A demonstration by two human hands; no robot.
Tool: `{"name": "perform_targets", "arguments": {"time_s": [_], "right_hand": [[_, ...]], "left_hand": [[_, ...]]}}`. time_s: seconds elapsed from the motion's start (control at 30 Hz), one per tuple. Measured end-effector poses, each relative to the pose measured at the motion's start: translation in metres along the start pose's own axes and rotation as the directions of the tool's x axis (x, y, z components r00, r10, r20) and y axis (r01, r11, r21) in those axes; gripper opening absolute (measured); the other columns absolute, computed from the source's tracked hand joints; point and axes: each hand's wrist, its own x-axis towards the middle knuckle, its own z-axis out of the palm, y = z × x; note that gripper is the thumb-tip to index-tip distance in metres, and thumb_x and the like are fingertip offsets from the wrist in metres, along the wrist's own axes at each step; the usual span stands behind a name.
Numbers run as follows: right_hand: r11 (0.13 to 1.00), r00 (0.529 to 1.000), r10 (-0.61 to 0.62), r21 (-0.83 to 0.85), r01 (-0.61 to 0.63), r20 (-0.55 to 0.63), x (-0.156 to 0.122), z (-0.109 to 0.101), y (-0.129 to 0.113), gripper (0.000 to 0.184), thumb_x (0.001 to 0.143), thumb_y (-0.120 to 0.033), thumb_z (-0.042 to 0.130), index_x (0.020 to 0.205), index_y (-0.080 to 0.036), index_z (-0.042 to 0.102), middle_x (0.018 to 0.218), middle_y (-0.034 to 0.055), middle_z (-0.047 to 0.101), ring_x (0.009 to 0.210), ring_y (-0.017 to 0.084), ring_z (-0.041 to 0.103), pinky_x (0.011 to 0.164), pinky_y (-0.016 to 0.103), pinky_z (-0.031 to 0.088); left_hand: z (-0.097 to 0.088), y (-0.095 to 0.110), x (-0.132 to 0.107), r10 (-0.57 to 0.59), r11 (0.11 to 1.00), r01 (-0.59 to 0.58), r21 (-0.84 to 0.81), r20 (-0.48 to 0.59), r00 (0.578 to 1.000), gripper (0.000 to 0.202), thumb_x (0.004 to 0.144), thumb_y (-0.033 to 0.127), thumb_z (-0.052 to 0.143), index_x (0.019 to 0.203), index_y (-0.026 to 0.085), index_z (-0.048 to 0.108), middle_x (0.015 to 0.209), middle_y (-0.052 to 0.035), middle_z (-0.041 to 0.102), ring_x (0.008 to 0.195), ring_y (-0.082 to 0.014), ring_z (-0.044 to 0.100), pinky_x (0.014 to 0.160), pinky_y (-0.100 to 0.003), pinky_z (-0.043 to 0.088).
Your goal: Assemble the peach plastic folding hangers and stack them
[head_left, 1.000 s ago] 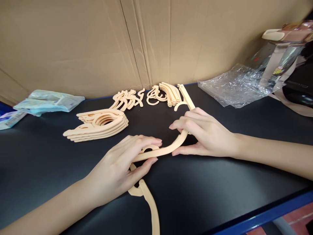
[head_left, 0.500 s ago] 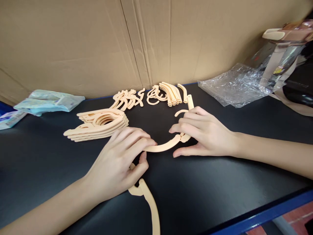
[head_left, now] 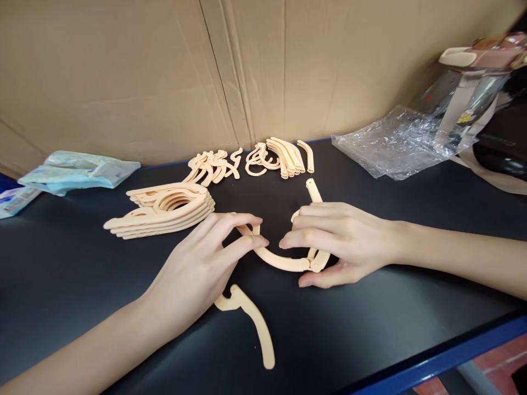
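Both hands grip one peach plastic folding hanger (head_left: 280,259) on the black table (head_left: 391,312). My left hand (head_left: 201,269) pinches its left arm end between thumb and fingers. My right hand (head_left: 337,238) is closed round the joint, with the other arm sticking up behind the fingers toward the back. The hanger is bent into a curve between the hands. A loose hanger arm (head_left: 251,318) lies just below my left hand, untouched.
A stack of folded hangers (head_left: 162,211) sits left of centre. Loose hooks (head_left: 214,164) and arm pieces (head_left: 284,156) lie along the cardboard wall (head_left: 164,71). Crumpled clear plastic (head_left: 391,142) lies at the right, blue packets (head_left: 74,170) at the far left. The table's blue edge (head_left: 453,359) runs bottom right.
The hanger has folded further: my right hand moved toward me and swung its arm upward, while my left hand shifted up along the other arm. The loose arm now lies fully uncovered.
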Motion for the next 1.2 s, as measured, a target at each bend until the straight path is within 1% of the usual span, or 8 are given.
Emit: {"name": "perform_targets", "arguments": {"time_s": [0.17,0.33,0.47,0.7,0.87,0.93,1.03,1.2], "right_hand": [[0.999,1.0,0.014,0.03,-0.014,0.001,-0.0005,-0.0001,0.0011,0.037,0.093,-0.044,0.06,0.113,-0.013,0.055,0.091,0.0074,0.064,0.084,0.019,0.058,0.072,0.03,0.046],[1.0,1.0,-0.001,-0.016,0.001,-0.01,0.0006,-0.0013,0.0002,0.03,0.095,-0.04,0.058,0.108,-0.013,0.057,0.09,0.0067,0.067,0.083,0.019,0.058,0.075,0.032,0.043],[1.0,1.0,0.004,0.004,-0.004,0.005,0.0017,-0.0012,0.0,0.027,0.094,-0.041,0.059,0.102,-0.015,0.059,0.092,0.0062,0.067,0.081,0.017,0.056,0.076,0.03,0.042],[0.997,0.999,0.023,0.067,-0.026,0.04,0.0012,0.0003,0.0002,0.038,0.091,-0.052,0.06,0.096,-0.015,0.061,0.086,0.0047,0.065,0.078,0.016,0.057,0.071,0.028,0.043],[0.998,0.998,0.059,0.027,-0.058,-0.014,0.0008,0.0004,0.0011,0.03,0.098,-0.044,0.053,0.094,-0.015,0.062,0.09,0.0062,0.069,0.08,0.016,0.059,0.075,0.028,0.045],[0.994,0.994,0.109,0.013,-0.109,-0.018,0.0006,0.0002,0.0019,0.027,0.099,-0.04,0.052,0.095,-0.015,0.062,0.092,0.0066,0.069,0.083,0.017,0.06,0.076,0.028,0.045],[0.98,0.98,0.197,0.003,-0.197,-0.018,0.0005,-0.0001,0.0031,0.026,0.098,-0.039,0.053,0.093,-0.015,0.062,0.088,0.0047,0.068,0.079,0.016,0.059,0.074,0.028,0.043],[0.972,0.974,0.227,-0.064,-0.228,-0.019,0.0017,-0.0002,0.0036,0.03,0.099,-0.039,0.051,0.086,-0.015,0.063,0.083,0.0039,0.067,0.075,0.015,0.056,0.075,0.03,0.038]], "left_hand": [[0.0005,-0.0003,-0.0003,-0.01,1.0,0.01,0.007,-0.007,1.0,0.039,0.092,0.0,0.04,0.112,0.026,0.061,0.122,-0.0048,0.061,0.103,-0.0192,0.058,0.085,-0.032,0.05],[0.0027,-0.0004,-0.0006,-0.051,0.997,0.053,-0.055,0.041,0.998,0.039,0.094,0.002,0.037,0.112,0.027,0.061,0.12,-0.003,0.061,0.101,-0.0158,0.063,0.079,-0.025,0.052],[0.0026,-0.0004,-0.0006,-0.056,0.994,0.06,-0.089,0.042,0.998,0.038,0.095,0.005,0.037,0.111,0.027,0.063,0.119,-0.0025,0.063,0.101,-0.0158,0.065,0.083,-0.026,0.054],[-0.0008,-0.0008,0.0011,-0.057,0.992,0.066,-0.104,0.084,0.995,0.029,0.098,0.009,0.039,0.11,0.024,0.061,0.119,-0.0041,0.063,0.11,-0.0174,0.062,0.09,-0.029,0.051],[-0.0019,0.0016,0.0022,-0.049,0.995,0.057,-0.083,0.093,0.994,0.025,0.099,0.012,0.039,0.112,0.022,0.059,0.121,-0.0042,0.062,0.108,-0.0182,0.061,0.09,-0.03,0.049],[-0.0023,0.0028,0.0026,-0.067,0.994,0.074,-0.08,0.096,0.993,0.022,0.1,0.016,0.041,0.112,0.021,0.059,0.122,-0.0041,0.063,0.106,-0.0188,0.062,0.09,-0.031,0.048],[-0.0027,0.0035,0.0028,-0.101,0.992,0.107,-0.065,0.093,0.991,0.017,0.1,0.03,0.046,0.106,0.021,0.059,0.122,-0.0049,0.064,0.104,-0.0214,0.063,0.089,-0.034,0.048],[-0.0026,0.0019,0.0017,-0.137,0.989,0.142,-0.035,0.112,0.984,0.032,0.1,0.046,0.045,0.116,0.02,0.054,0.128,-0.0082,0.062,0.115,-0.0261,0.058,0.096,-0.039,0.044]]}}
